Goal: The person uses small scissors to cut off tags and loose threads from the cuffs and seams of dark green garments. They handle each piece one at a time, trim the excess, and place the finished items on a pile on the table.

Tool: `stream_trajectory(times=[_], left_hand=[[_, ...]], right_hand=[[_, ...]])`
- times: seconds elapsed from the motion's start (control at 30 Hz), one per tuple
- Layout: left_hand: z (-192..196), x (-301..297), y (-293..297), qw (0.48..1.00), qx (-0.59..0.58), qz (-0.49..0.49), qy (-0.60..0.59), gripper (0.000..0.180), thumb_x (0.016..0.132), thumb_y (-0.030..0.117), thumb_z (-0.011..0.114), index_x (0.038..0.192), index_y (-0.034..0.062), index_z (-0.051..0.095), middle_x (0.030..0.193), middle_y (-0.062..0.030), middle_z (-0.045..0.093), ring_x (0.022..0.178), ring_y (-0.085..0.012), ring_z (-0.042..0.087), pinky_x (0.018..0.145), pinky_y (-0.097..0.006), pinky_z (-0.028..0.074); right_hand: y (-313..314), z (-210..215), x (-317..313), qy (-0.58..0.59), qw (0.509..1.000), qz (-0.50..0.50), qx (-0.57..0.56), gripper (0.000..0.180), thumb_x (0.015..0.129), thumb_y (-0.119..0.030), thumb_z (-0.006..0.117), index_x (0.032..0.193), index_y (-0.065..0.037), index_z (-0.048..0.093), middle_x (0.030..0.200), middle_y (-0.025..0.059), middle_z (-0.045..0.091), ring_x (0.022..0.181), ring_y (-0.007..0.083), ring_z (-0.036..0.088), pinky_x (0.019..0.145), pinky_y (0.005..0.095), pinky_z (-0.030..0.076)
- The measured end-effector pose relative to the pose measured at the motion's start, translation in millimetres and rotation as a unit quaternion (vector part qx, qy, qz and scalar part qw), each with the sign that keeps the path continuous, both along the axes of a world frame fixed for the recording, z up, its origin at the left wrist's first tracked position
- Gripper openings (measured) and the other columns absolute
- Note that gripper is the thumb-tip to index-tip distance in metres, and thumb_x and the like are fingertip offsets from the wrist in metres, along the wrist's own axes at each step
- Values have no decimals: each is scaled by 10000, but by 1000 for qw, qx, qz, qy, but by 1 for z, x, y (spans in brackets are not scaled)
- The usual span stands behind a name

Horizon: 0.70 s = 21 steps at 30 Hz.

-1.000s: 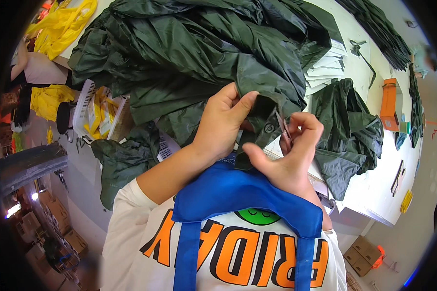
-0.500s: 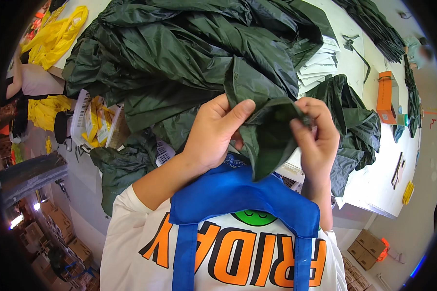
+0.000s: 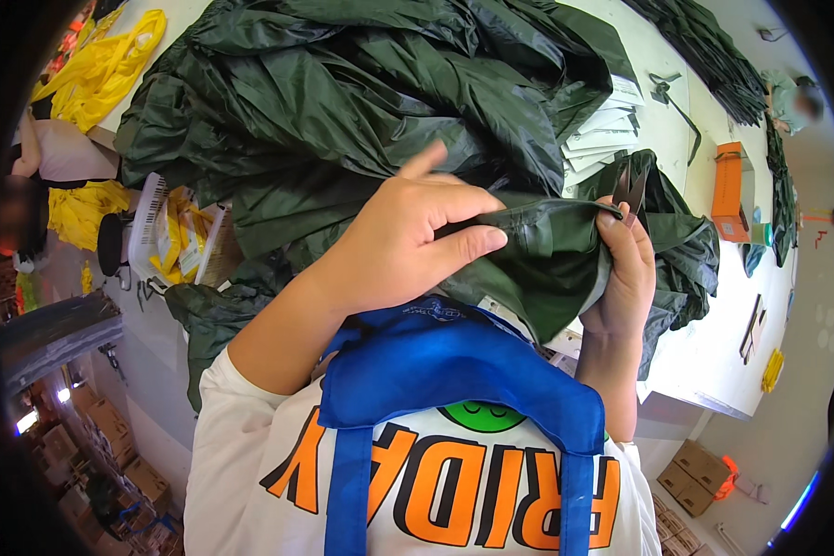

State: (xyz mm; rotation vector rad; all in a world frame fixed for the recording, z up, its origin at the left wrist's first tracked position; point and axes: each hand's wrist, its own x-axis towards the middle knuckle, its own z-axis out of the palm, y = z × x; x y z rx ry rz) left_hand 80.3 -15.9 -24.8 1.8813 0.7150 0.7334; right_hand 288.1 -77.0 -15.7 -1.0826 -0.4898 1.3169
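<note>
**Green fabric piece held taut between two hands**

The dark green fabric piece is stretched just above the person's chest, its folded edge running between both hands, over the near edge of the white table. The left hand is closed on it, thumb below and fingers curled over the fold, the forefinger lifted clear. The right hand grips the other end from beneath, fingers wrapped round the cloth, and also carries one small pair of snips whose blades stick up above the fingers.

Behind the hands lies one large heap of the same green cloth, covering most of the table. Just beside it sits one stack of white sheets. One orange box stands farther right, well apart from the hands. A second row of green pieces lies along the far edge. To the left, one bundle of yellow fabric rests on the table corner, and one clear tray with yellow items stands below the table edge. One blue strap crosses the person's chest.
</note>
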Motion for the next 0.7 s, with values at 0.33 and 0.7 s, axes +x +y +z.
stream_trajectory(times=[0.33,0.7], left_hand=[[8,5,-3,920,-374,-49,-109,177,893,103,511,916,-44,606,833,-3,589,786,-55,503,738,-200,400],[3,9,-6,891,-422,-48,-160,166,840,100,558,849,-49,632,852,-29,555,798,-97,483,768,-217,355]], right_hand=[[-15,22,26,-559,789,41,250,448,712,-229,737,1035,-12,515,809,36,488,603,114,426,495,221,313],[-4,33,13,-662,684,135,275,349,541,-112,772,870,-52,671,779,52,533,588,174,518,498,274,400]])
